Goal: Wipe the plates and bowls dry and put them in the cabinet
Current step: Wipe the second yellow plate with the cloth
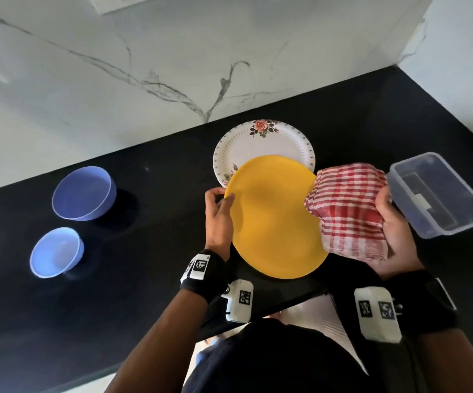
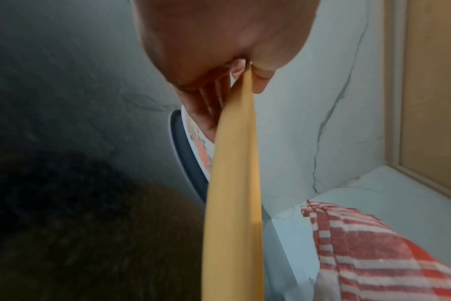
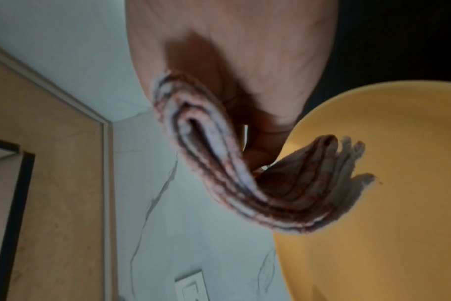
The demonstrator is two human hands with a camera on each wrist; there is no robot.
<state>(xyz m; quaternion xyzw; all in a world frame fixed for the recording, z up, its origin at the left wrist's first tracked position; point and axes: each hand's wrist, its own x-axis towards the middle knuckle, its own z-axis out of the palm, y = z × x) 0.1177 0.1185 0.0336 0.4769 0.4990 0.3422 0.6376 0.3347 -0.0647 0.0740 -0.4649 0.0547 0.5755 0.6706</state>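
**Yellow plate held up, cloth at its right edge**

The left hand [image 1: 218,219] pinches the left rim of the yellow plate [image 1: 276,219], thumb on the upper face and fingers under it; the left wrist view shows the rim squeezed between them. The plate is lifted above the black counter [image 1: 116,279] and partly covers the flowered plate [image 1: 263,146], which lies flat behind it.

The right hand [image 1: 394,236] is curled around a folded red-checked cloth [image 1: 348,211]. The cloth meets the plate at its right edge, so the plate lies to the left of this hand. In the right wrist view the folds hang over the rim and touch the yellow face. I think the coming wipe goes from the right rim toward the left hand, across the plate, and the right hand does it while the left only keeps the plate steady.

The plate is round, plain, smooth and thin at the rim; I cannot tell if drops are on it. Two blue bowls [image 1: 85,194] wait well apart on the left, and a clear plastic box [image 1: 439,194] stands just beside the right hand
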